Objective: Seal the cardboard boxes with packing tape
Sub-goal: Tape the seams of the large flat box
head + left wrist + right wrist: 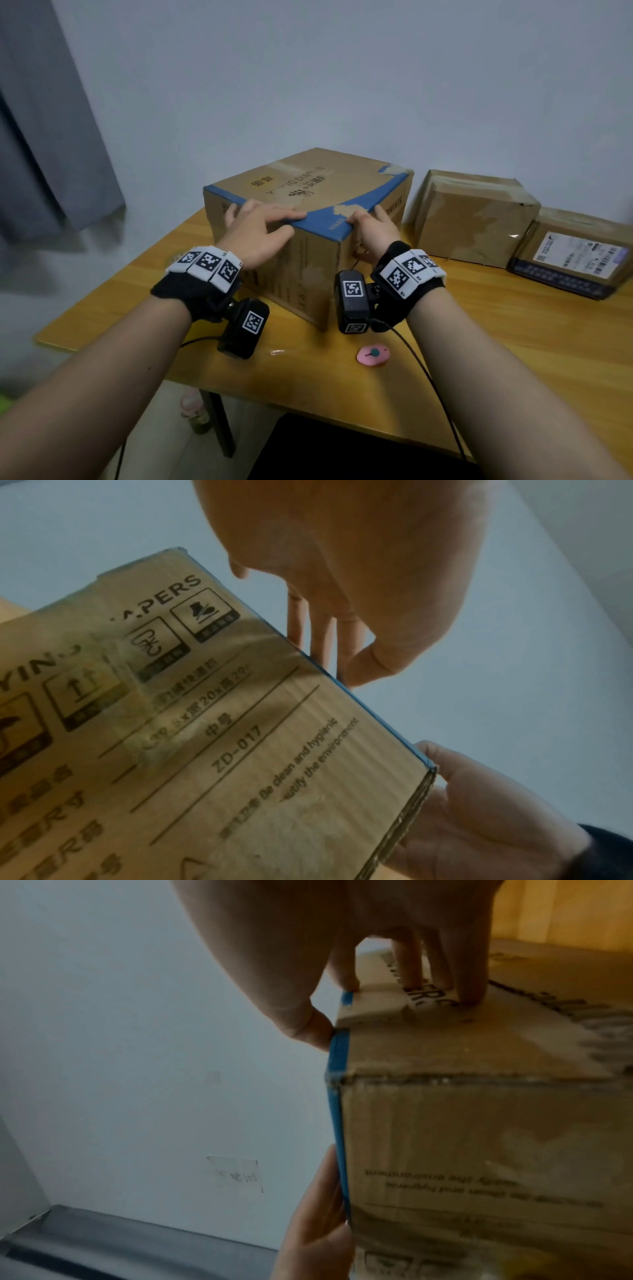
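Observation:
A large cardboard box (308, 192) with blue edge strips stands on the wooden table (479, 342), one corner toward me. My left hand (260, 226) lies on its top near the front left edge with fingers straight, and the thumb rests on the printed side face (240, 750). My right hand (370, 222) grips the front right edge of the box. In the right wrist view its thumb touches the blue strip and its fingertips (469, 996) press the right side face (479, 1137). No tape roll is in sight.
Two smaller taped boxes sit to the right: a brown one (472, 216) and a lower one with a shipping label (579, 253). A small pink object (373, 354) lies near the table's front edge. A grey curtain (51, 137) hangs at the left, with a wall behind.

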